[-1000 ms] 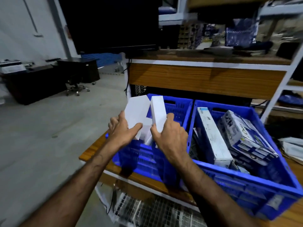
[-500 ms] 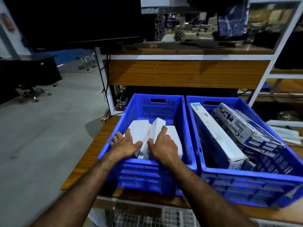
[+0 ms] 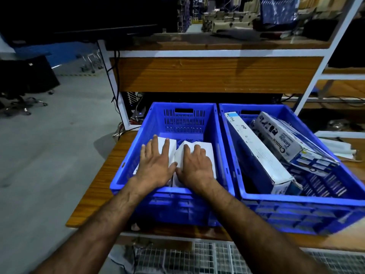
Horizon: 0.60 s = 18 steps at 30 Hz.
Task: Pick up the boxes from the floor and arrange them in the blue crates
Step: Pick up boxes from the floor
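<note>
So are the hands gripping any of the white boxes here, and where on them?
Neither grips. The left hand and right hand lie flat, fingers straight, pressing on the tops of the white boxes inside the left blue crate.

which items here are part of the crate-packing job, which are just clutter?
Job:
- left hand and right hand, flat on the white boxes
- left blue crate holding them
- right blue crate with the long white box and printed box

Clutter:
- wooden shelf
- cables
- office chair base
- wire mesh
</note>
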Each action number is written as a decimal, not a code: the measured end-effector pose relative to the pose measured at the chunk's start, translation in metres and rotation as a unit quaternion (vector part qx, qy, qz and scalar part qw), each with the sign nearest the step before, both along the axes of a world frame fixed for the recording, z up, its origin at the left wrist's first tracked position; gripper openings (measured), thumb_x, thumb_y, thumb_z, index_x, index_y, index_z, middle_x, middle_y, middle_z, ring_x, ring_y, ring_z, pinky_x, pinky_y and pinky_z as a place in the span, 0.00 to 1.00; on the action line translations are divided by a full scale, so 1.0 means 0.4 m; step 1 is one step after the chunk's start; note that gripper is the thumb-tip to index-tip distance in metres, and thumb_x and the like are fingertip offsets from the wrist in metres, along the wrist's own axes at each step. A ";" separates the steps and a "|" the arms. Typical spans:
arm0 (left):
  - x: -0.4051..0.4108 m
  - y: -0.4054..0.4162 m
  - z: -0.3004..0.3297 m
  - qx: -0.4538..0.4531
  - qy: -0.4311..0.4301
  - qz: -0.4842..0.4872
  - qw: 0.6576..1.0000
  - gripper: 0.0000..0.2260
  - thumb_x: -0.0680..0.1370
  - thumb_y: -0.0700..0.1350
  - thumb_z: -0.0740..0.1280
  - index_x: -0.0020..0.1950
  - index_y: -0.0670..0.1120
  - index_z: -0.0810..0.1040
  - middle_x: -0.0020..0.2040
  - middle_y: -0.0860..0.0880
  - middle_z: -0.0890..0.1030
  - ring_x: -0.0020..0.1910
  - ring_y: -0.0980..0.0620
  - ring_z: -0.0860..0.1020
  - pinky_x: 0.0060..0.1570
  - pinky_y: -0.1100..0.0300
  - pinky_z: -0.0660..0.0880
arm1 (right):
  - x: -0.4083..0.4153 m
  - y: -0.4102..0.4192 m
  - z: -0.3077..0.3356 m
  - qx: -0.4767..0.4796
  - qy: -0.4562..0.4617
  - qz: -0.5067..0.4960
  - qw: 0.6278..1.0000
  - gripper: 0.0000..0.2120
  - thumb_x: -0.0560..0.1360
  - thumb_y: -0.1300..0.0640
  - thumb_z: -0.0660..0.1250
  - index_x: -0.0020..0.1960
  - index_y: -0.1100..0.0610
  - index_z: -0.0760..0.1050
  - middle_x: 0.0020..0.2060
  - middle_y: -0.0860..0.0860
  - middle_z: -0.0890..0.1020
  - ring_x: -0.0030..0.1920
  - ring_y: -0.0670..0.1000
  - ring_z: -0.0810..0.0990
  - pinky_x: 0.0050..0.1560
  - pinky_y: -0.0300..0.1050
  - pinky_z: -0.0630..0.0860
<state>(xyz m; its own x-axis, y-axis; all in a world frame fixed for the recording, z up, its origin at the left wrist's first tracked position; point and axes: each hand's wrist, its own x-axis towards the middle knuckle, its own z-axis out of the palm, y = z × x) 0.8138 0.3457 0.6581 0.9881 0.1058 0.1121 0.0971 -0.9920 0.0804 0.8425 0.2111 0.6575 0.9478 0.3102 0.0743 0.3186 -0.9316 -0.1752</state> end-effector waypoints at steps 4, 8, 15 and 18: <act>-0.014 0.004 0.008 -0.013 -0.082 -0.035 0.996 0.34 0.82 0.59 0.57 0.83 0.48 0.48 0.81 0.36 0.45 0.80 0.37 0.47 0.77 0.42 0.44 | -0.011 -0.015 0.014 0.040 -0.074 0.045 0.995 0.36 0.80 0.43 0.60 0.80 0.59 0.53 0.75 0.64 0.61 0.73 0.62 0.63 0.68 0.55 0.66; -0.045 0.006 0.014 -0.032 -0.105 -0.039 0.993 0.33 0.82 0.58 0.58 0.83 0.48 0.50 0.82 0.38 0.47 0.80 0.39 0.49 0.77 0.44 0.46 | -0.040 -0.027 0.023 0.055 -0.129 0.069 0.988 0.35 0.80 0.44 0.59 0.80 0.59 0.54 0.77 0.65 0.59 0.76 0.62 0.61 0.74 0.55 0.61; -0.135 -0.005 0.021 -0.063 -0.144 -0.001 0.988 0.29 0.83 0.56 0.58 0.81 0.47 0.57 0.81 0.41 0.55 0.79 0.41 0.54 0.77 0.45 0.50 | -0.106 -0.044 0.020 0.138 -0.153 0.110 0.972 0.33 0.76 0.48 0.64 0.77 0.60 0.63 0.75 0.65 0.64 0.72 0.63 0.66 0.73 0.55 0.62; -0.209 -0.011 0.024 -0.048 -0.175 0.033 0.983 0.29 0.82 0.56 0.57 0.80 0.47 0.59 0.80 0.41 0.58 0.78 0.42 0.58 0.77 0.42 0.55 | -0.151 -0.051 0.015 0.178 -0.163 0.160 0.957 0.31 0.76 0.49 0.64 0.75 0.61 0.65 0.74 0.64 0.66 0.73 0.62 0.65 0.74 0.56 0.61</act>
